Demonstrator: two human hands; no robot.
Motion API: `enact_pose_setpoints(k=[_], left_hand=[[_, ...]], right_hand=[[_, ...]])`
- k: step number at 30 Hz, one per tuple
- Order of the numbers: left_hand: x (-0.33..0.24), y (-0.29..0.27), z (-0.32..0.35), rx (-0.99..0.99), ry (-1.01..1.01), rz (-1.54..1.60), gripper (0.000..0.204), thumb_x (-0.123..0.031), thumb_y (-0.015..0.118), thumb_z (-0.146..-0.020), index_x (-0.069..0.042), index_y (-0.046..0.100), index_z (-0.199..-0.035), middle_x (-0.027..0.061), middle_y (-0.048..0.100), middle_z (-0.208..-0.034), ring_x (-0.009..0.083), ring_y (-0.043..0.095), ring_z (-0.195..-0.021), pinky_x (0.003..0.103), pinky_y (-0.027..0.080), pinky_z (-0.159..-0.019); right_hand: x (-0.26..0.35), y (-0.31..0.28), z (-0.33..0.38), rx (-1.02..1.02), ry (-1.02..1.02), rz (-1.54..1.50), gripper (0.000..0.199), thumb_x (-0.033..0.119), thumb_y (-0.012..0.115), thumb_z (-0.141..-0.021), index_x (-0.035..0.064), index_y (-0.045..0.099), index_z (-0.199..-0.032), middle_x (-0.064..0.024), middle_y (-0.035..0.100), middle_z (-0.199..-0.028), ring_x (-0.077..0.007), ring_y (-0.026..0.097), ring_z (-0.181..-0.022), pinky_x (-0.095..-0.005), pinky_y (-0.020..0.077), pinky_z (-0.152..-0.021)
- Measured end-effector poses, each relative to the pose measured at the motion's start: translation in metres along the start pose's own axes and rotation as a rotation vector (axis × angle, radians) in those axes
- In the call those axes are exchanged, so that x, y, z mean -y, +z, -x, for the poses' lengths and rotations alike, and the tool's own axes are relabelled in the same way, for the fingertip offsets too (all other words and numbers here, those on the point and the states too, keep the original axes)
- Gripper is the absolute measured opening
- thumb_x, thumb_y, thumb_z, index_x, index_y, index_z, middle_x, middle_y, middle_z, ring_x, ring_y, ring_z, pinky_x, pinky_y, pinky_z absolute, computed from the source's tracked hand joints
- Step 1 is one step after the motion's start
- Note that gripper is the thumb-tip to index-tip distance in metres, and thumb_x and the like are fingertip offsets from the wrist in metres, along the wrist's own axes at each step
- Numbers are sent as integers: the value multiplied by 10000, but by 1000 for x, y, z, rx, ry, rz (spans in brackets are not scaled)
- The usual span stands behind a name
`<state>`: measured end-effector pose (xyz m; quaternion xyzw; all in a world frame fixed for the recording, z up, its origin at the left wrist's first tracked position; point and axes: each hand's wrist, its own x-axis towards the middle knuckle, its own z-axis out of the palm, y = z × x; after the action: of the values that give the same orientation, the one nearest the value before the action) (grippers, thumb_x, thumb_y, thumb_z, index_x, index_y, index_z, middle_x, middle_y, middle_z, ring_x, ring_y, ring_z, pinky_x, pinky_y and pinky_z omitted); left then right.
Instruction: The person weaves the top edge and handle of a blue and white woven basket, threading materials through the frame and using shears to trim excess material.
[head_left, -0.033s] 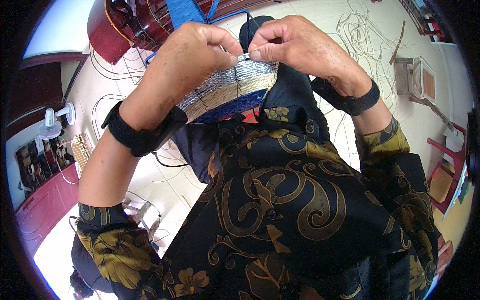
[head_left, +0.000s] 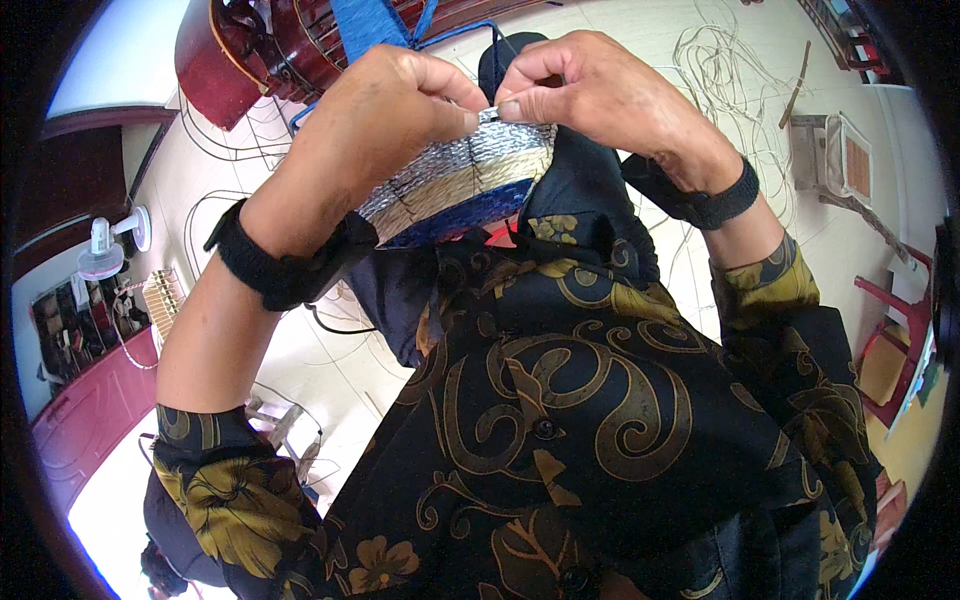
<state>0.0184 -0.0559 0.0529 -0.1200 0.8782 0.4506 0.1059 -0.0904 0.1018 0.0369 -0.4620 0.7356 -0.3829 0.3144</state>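
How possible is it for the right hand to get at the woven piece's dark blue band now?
Probably yes: the right hand is at the silver band of the woven piece, and the middle of the dark blue band lies uncovered, though the hand may need to leave its present spot.

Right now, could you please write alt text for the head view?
A person's left hand and right hand pinch at the edge of a woven piece banded silver, cream and blue; pale cord lies on the floor.
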Motion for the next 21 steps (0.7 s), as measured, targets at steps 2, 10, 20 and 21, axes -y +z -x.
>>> enact_pose_setpoints(k=[2,10,20,21], left_hand=[[3,1,-4,98,-134,212,127,-122,628,-733,-34,655,-821,-19,613,-713,74,543,-671,218,421,-645],[1,-3,-12,100,-177,229,155,-217,646,-712,-81,674,-781,-15,628,-717,86,537,-646,219,376,-607],[-2,-4,-22,126,-240,164,86,-153,639,-710,-87,672,-755,-23,613,-664,52,488,-562,189,344,-514],[-3,-4,-21,123,-241,166,86,-153,639,-710,-87,672,-755,-23,613,-664,52,488,-562,189,344,-514]], right_hand=[[-2,-2,-3,71,14,-79,179,180,635,-805,2,639,-806,-10,584,-658,-81,517,-636,-230,421,-610],[-2,-4,-9,87,42,-129,122,124,611,-811,6,640,-798,4,596,-678,-67,529,-655,-214,429,-639],[2,-5,-10,78,92,-93,145,156,608,-810,22,647,-772,17,585,-651,-60,520,-625,-216,418,-626],[3,-4,-10,82,90,-92,145,156,608,-810,22,647,-772,17,585,-651,-60,520,-625,-216,418,-626]])
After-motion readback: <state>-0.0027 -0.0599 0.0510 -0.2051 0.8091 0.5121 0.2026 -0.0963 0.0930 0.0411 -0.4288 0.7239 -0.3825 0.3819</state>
